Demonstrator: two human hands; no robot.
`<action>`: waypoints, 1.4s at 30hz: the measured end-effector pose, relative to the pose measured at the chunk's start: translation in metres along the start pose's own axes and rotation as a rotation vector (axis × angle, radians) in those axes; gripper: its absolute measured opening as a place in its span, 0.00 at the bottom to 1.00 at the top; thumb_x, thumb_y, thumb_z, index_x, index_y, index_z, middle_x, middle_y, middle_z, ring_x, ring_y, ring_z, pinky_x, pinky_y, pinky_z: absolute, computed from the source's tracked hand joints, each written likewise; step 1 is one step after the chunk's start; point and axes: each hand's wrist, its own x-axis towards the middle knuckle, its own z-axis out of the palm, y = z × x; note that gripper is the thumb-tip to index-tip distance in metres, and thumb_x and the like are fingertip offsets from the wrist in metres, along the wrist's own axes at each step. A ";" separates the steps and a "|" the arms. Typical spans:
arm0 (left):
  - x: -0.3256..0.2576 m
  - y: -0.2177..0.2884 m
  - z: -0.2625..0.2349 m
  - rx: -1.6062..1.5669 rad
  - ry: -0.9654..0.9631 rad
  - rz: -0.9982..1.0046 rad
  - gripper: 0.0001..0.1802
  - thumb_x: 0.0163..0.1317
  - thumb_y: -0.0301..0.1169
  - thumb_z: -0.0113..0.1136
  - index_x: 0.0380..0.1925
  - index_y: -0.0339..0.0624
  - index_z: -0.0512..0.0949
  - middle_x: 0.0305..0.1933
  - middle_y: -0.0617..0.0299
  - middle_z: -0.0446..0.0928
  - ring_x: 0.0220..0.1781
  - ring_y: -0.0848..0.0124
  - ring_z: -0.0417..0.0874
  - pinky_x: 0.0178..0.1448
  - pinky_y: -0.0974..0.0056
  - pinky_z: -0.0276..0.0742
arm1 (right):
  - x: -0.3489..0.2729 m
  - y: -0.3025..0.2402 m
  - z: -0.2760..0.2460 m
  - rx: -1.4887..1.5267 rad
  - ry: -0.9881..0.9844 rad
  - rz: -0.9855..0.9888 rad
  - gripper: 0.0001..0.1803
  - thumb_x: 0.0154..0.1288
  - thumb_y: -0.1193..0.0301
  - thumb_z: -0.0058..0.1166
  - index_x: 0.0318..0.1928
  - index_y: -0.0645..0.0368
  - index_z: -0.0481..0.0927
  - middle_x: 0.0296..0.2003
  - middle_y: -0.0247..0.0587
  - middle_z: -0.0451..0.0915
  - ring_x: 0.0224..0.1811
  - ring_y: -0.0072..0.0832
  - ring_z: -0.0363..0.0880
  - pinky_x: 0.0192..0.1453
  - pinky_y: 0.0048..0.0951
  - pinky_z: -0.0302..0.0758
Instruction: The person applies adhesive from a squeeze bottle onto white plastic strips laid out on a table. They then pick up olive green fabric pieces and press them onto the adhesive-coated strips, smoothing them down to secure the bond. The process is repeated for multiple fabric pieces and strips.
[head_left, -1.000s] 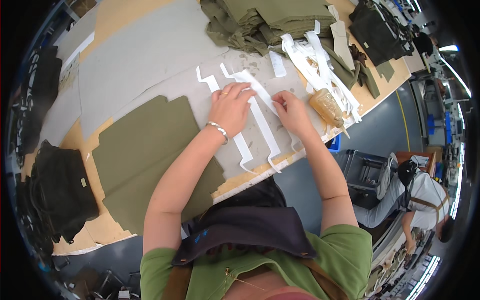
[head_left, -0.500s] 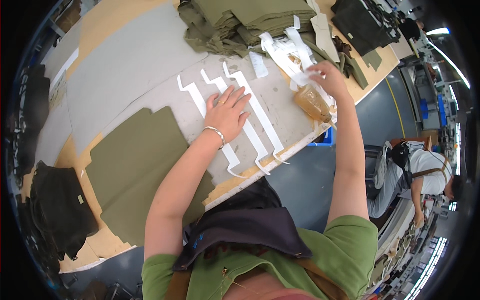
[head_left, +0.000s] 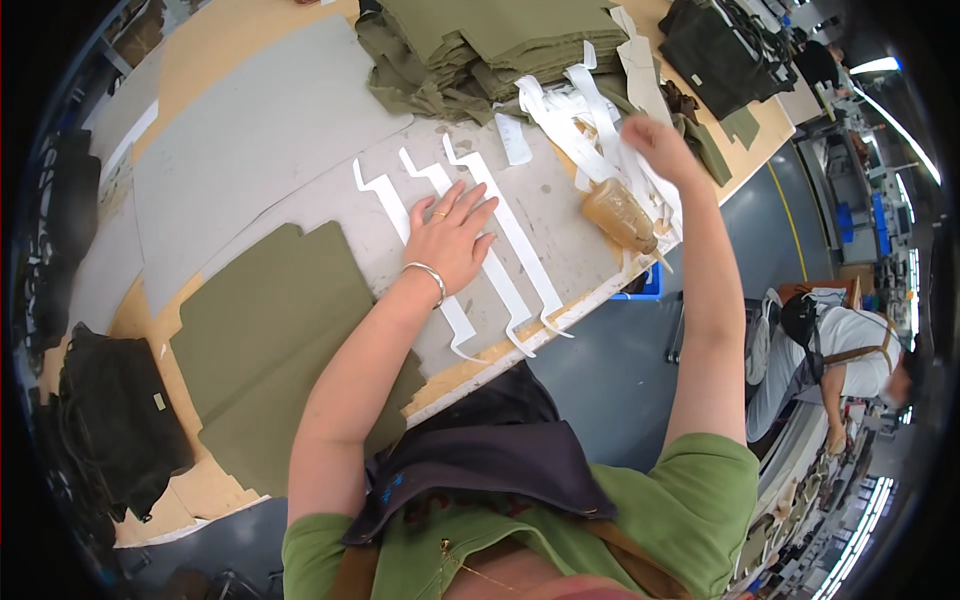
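On the desk (head_left: 222,48), three white strips (head_left: 529,260) lie side by side, their lower ends at the front edge. The left hand (head_left: 450,242) lies across the left and middle ones, its grip open and fingers spread. The right hand (head_left: 660,152) hovers by a heap of white strips (head_left: 572,125), fingers curled; whether its grip holds anything cannot be told. A brown bottle (head_left: 618,216) lies between heap and front edge. Green cloth (head_left: 285,320) spreads left of the three strips, reaching the front edge.
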 end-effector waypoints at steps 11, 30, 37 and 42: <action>0.005 0.012 -0.025 -0.148 0.092 -0.040 0.23 0.58 0.30 0.59 0.55 0.53 0.74 0.65 0.60 0.65 0.68 0.59 0.63 0.67 0.49 0.55 | -0.064 -0.122 0.070 0.317 0.102 0.240 0.10 0.71 0.66 0.50 0.45 0.59 0.76 0.25 0.42 0.80 0.18 0.30 0.80 0.25 0.32 0.74; 0.121 0.033 0.029 0.162 -0.194 -0.125 0.29 0.65 0.40 0.50 0.67 0.51 0.64 0.73 0.64 0.61 0.73 0.63 0.58 0.68 0.47 0.51 | -0.134 -0.127 0.034 0.670 0.421 0.278 0.08 0.71 0.75 0.51 0.46 0.58 0.80 0.34 0.32 0.80 0.19 0.11 0.72 0.17 0.15 0.67; 0.140 0.082 0.057 -0.097 -0.083 0.014 0.29 0.59 0.31 0.51 0.64 0.49 0.68 0.68 0.60 0.66 0.73 0.65 0.60 0.70 0.49 0.51 | -0.088 -0.167 0.018 0.785 0.617 -0.246 0.09 0.67 0.82 0.51 0.46 0.66 0.79 0.46 0.41 0.79 0.24 0.14 0.76 0.19 0.15 0.68; 0.098 0.030 0.004 -0.017 -0.090 0.032 0.22 0.55 0.27 0.53 0.52 0.53 0.77 0.53 0.62 0.77 0.65 0.63 0.68 0.68 0.52 0.54 | -0.059 -0.153 0.044 0.731 0.149 0.155 0.09 0.69 0.76 0.52 0.47 0.59 0.81 0.36 0.32 0.82 0.21 0.15 0.75 0.22 0.19 0.71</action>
